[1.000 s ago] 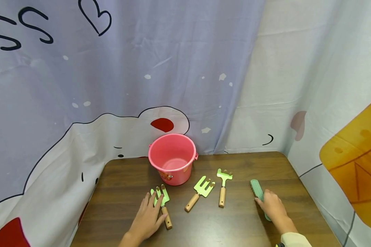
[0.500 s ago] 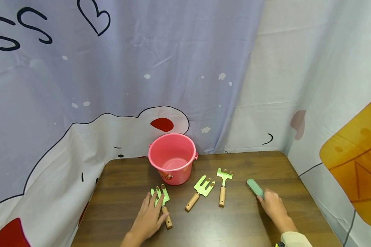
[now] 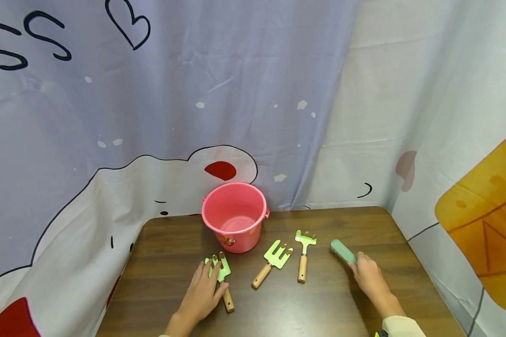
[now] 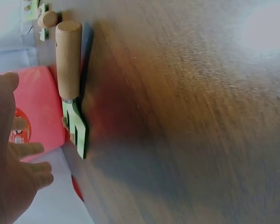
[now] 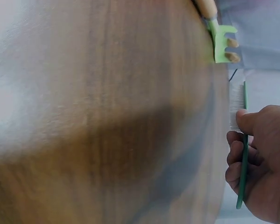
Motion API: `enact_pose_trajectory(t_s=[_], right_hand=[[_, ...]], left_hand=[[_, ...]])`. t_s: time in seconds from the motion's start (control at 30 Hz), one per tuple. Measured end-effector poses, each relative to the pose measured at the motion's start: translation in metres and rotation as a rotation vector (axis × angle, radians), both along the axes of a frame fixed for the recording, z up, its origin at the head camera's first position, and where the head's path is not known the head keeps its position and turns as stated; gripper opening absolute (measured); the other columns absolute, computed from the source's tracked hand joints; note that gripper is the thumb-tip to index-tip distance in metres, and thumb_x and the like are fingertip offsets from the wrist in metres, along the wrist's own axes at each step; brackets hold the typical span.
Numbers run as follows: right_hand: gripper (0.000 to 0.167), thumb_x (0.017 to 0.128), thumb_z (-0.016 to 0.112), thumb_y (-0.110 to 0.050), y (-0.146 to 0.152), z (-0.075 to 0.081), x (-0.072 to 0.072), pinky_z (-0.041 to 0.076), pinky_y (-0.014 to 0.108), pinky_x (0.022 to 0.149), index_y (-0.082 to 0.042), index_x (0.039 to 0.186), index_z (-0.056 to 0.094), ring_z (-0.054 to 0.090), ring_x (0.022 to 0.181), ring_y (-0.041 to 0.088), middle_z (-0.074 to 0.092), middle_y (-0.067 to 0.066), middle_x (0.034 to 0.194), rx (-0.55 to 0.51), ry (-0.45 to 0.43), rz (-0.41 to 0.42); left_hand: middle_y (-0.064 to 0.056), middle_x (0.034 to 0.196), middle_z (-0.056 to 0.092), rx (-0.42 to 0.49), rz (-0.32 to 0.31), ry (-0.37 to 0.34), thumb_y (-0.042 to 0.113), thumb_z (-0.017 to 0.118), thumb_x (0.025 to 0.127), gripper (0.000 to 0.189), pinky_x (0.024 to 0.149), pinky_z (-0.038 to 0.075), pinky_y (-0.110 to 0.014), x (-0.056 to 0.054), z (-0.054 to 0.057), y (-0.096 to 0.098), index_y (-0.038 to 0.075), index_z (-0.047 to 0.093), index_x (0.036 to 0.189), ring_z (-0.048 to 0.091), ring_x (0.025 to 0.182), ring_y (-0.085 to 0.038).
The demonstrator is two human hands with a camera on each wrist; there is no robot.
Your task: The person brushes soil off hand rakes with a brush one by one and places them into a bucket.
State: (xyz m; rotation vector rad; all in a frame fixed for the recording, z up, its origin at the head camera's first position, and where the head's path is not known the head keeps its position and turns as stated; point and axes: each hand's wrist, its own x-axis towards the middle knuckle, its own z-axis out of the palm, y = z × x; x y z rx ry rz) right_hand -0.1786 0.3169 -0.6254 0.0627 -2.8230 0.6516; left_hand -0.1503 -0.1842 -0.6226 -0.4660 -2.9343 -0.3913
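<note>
My right hand [image 3: 370, 276] grips the handle of a green brush [image 3: 343, 251], its head pointing up and left. In the right wrist view, clear bristles [image 5: 236, 108] show on one side of it, and the fingers curl round the slim handle [image 5: 243, 179]. My left hand [image 3: 201, 291] hovers over a small green garden fork [image 3: 224, 271] with a wooden handle, its fingers spread and relaxed. The left wrist view shows this fork's handle [image 4: 68, 60] lying apart from the fingers.
A pink bucket [image 3: 253, 236] stands at the back of the wooden table [image 3: 320, 309]. Another green fork [image 3: 263, 276] and a small green rake [image 3: 303, 267] lie in the middle. A printed curtain [image 3: 257, 70] hangs behind and beside the table.
The brush head has swung to the left and its handle has turned in my right hand, which has shifted slightly up. My left hand has stayed nearly in place.
</note>
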Motion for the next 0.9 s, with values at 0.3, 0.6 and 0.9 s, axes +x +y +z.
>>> enact_pose_trajectory(t_s=[0.3,0.6,0.9], right_hand=[[0.024,0.097,0.066,-0.004,-0.008,0.016,-0.007,0.053,0.056,0.065,0.010,0.104,0.049,0.063,0.076,0.042,0.059,0.022,0.086,-0.003,0.037,0.042],[0.022,0.100,0.062,-0.003,-0.017,0.041,-0.010,0.057,0.051,0.068,0.009,0.111,0.046,0.069,0.087,0.046,0.066,0.030,0.100,-0.018,-0.008,0.116],[0.025,0.099,0.062,-0.002,-0.026,0.059,-0.015,0.058,0.050,0.064,0.009,0.113,0.044,0.071,0.085,0.047,0.067,0.034,0.100,-0.004,0.014,0.158]], left_hand=[[-0.038,0.142,0.050,0.037,0.045,0.088,0.037,0.071,0.096,0.066,0.108,0.042,-0.065,-0.014,0.001,-0.002,-0.004,0.050,0.144,0.048,0.133,-0.059],[-0.037,0.151,0.043,0.056,0.151,-0.006,0.043,0.067,0.098,0.074,0.110,0.038,-0.068,-0.028,0.010,0.002,-0.005,0.044,0.149,0.040,0.141,-0.058],[-0.043,0.143,0.046,0.070,0.302,-0.066,0.047,0.067,0.096,0.083,0.103,0.045,-0.064,-0.030,0.012,0.014,-0.016,0.042,0.145,0.050,0.129,-0.057]])
